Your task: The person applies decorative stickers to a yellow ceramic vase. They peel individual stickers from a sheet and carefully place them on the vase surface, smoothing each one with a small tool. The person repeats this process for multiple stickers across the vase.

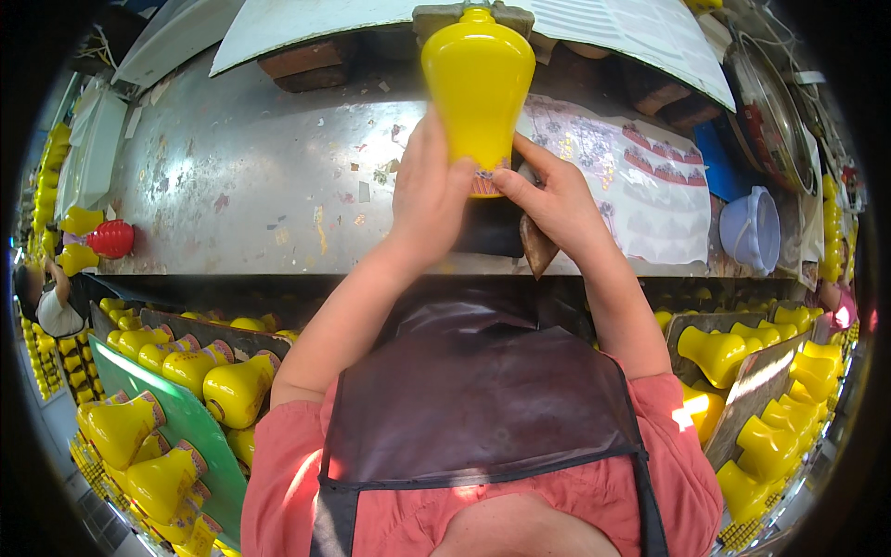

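Note:
A glossy yellow vase lies over the metal worktable, its narrow neck pointing away from me and seated at a grey-brown block support. Along the vase's left side my left hand presses with fingers together, slightly blurred. My right hand grips the near end from the right, its thumb on a patterned band with red stripes round that end. Below the right palm shows a brown pointed piece; whether the hand holds it I cannot tell. Fingertips behind the vase are hidden.
Printed decal sheets lie on the right of the metal table, near a pale blue bucket. A white board rests on bricks behind. Boards of yellow vases flank me. Another person is at far left.

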`<state>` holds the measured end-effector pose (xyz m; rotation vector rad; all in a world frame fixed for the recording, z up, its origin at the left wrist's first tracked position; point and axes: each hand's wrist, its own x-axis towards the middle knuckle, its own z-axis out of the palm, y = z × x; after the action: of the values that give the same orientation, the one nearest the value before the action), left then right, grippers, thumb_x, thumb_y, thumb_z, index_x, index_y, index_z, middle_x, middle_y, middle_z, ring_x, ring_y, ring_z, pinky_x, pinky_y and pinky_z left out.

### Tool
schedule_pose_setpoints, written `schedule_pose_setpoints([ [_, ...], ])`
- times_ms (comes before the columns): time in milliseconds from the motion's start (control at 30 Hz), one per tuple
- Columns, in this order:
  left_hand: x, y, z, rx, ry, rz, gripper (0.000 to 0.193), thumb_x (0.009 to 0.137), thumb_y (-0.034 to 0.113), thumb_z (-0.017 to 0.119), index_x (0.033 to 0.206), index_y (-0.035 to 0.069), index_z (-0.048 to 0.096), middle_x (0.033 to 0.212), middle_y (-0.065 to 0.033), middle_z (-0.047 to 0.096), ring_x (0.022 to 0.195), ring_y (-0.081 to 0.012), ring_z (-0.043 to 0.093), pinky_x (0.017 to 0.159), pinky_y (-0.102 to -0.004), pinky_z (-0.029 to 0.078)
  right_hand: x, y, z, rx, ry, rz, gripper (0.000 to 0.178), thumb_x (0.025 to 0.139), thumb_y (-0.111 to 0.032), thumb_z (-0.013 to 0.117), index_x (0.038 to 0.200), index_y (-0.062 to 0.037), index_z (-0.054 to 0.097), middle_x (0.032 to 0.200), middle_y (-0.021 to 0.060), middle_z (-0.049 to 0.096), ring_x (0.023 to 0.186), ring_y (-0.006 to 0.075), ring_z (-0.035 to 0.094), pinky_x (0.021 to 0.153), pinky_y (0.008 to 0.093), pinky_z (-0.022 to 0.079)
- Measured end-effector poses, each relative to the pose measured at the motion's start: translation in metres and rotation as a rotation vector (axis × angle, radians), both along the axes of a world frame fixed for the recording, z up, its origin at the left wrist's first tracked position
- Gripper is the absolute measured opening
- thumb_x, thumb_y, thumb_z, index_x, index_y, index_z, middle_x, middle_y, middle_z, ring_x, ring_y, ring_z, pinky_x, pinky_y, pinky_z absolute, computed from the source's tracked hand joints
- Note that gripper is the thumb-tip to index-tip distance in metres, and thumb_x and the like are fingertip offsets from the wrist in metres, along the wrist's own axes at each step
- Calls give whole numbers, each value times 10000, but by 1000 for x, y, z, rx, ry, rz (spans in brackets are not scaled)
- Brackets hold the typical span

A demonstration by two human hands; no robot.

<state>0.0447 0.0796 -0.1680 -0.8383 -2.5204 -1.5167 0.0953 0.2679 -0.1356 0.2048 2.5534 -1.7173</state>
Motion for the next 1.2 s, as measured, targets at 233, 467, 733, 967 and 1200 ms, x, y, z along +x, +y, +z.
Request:
schedule_pose_setpoints([
  [233, 1, 1, 0, -14, -8, 12, 648, 1091, 213, 437, 1616, -87, 202, 1538, -258, 414, 1436, -389, 420, 1202, -421, 306, 0, 1, -2, 28, 11, -4, 684, 891, -424, 736, 1466, -87, 585, 818, 149, 703, 690, 178, 657, 672, 322, 528],
  [467, 1, -2, 1, 124, -167, 29, 707, 1000, 266, 540, 1609, 2, 297, 1505, -275, 443, 1382, -408, 461, 1167, -472, 360, 0, 3, -5, -171, -4, -16, 565, 961, -331, 692, 1462, -88, 593, 880, 75, 716, 735, 112, 630, 698, 291, 530],
  [733, 10, -6, -1, 299, -337, 9, 753, 914, 169, 719, 1573, 41, 375, 1415, -178, 513, 1237, -273, 577, 1028, -401, 495, -1, 3, -7, -142, -3, -2, 531, 974, -297, 687, 1457, -95, 599, 894, 65, 712, 746, 83, 618, 689, 266, 523],
  [967, 9, -4, -2, 314, -298, -2, 794, 889, 156, 730, 1576, 43, 348, 1429, -172, 517, 1255, -277, 570, 1037, -406, 486, 0, 3, -1, -115, -62, -15, 550, 959, -303, 699, 1460, -101, 594, 809, 68, 698, 678, 104, 632, 645, 289, 529],
  [1200, 10, -3, 2, 281, -298, 11, 801, 874, 136, 731, 1571, 36, 350, 1443, -171, 514, 1276, -270, 556, 1034, -391, 485, 1, 4, -16, -85, -11, -3, 566, 960, -315, 693, 1473, -103, 582, 802, 68, 694, 677, 115, 641, 650, 294, 534],
])
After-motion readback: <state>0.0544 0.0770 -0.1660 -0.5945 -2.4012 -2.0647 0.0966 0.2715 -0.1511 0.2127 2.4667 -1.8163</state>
